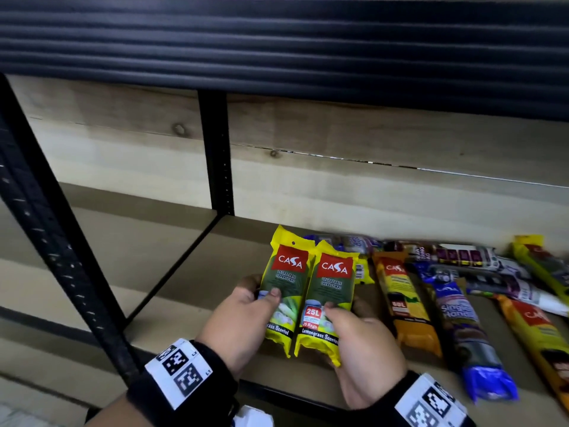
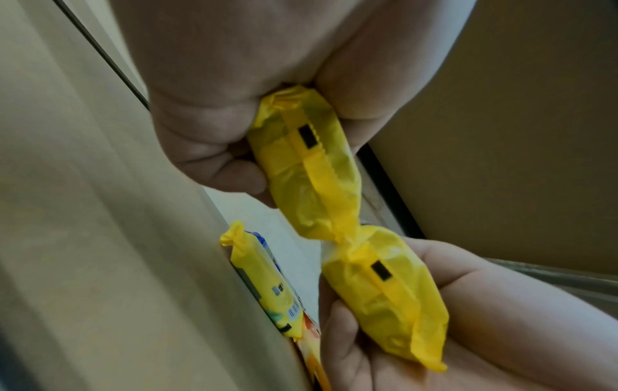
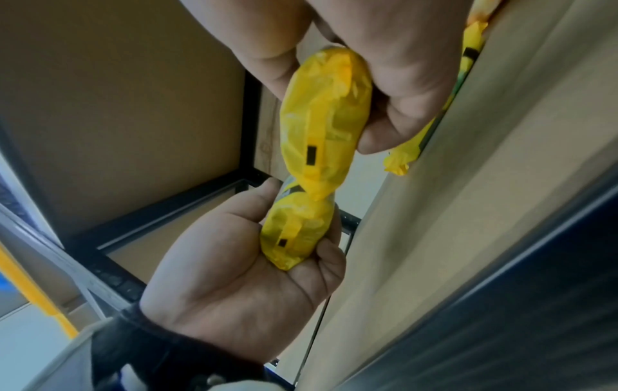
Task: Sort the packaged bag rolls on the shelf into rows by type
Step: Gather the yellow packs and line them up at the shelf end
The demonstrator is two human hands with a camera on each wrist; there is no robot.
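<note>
Each hand is clamped on one yellow pack: the left hand (image 1: pixel 238 322) grips the left pack (image 1: pixel 281 291), the right hand (image 1: pixel 363 343) grips the right pack (image 1: pixel 328 303), thumbs on top, held side by side just above the shelf (image 1: pixel 172 272). The film looks slippery, so a pack could slide out. Setting them down carelessly could nudge the unsorted pile (image 1: pixel 462 282) close on the right.
</note>
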